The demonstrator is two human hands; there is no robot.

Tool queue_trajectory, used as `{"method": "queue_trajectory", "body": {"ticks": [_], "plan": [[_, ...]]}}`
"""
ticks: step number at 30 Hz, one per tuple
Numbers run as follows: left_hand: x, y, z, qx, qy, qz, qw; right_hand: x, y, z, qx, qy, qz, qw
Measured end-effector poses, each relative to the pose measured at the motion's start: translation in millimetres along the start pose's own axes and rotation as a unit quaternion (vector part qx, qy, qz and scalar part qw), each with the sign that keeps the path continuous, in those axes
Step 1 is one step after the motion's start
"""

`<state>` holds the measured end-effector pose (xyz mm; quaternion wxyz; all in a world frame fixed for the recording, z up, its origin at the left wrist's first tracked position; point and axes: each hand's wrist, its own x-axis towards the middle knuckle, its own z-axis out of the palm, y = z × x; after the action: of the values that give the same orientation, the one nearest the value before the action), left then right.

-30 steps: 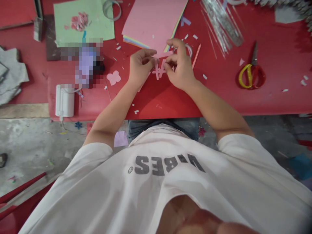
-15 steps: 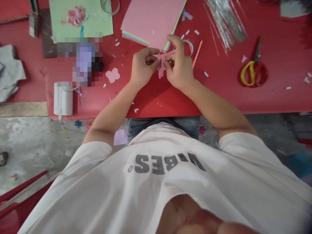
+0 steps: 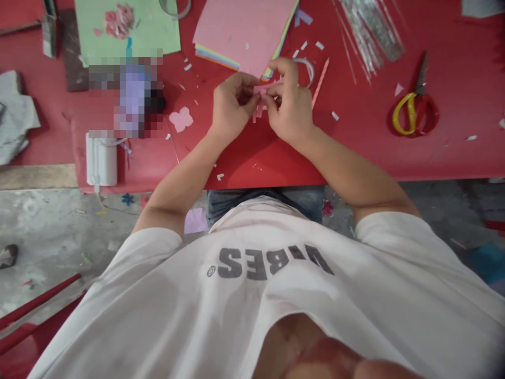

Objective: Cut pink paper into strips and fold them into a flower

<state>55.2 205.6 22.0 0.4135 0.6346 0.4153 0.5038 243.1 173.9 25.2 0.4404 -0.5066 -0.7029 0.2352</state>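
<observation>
Our left hand (image 3: 232, 102) and right hand (image 3: 290, 100) are both curled closed, pinching the pink paper strips (image 3: 257, 111) between their fingertips, just above the red desk (image 3: 260, 158). The strips look light and flimsy, likely to crease or tear, so a gentle hold near their joined middle seems best. Farther off lie a stack of coloured paper (image 3: 240, 37) and, to the right, yellow-handled scissors (image 3: 414, 113).

Pink strips (image 3: 258, 102) mostly hidden by right hand (image 3: 288, 102); pixelated object (image 3: 132, 95) unreadable.
</observation>
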Motion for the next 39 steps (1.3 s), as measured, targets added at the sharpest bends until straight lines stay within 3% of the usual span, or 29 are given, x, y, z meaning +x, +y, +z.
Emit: {"method": "queue_trajectory", "body": {"ticks": [4, 8, 14, 19, 24, 31, 39], "plan": [[1, 3, 0.9, -0.044, 0.01, 0.005, 0.999, -1, -12, -4, 0.023, -0.001, 0.027, 0.999], [10, -12, -2.3, -0.095, 0.025, 0.006, 0.995, 0, -19, -7, 0.025, -0.002, 0.047, 0.999], [18, -29, -2.8, -0.129, 0.035, -0.024, 0.991, 8, -10, 0, 0.039, -0.007, 0.05, 0.998], [17, -33, 0.7, -0.133, 0.039, -0.005, 0.99, 10, -7, 1, 0.058, -0.007, 0.046, 0.997], [14, -32, 1.3, -0.149, 0.009, -0.016, 0.989, 12, -7, -1, 0.043, -0.012, 0.036, 0.998], [13, -26, 2.3, -0.131, 0.027, -0.038, 0.99, 15, -6, -8, 0.006, -0.053, 0.018, 0.998], [10, -16, -1.3, -0.105, 0.008, -0.029, 0.994, 16, -6, -11, -0.007, -0.084, 0.069, 0.994]]}}
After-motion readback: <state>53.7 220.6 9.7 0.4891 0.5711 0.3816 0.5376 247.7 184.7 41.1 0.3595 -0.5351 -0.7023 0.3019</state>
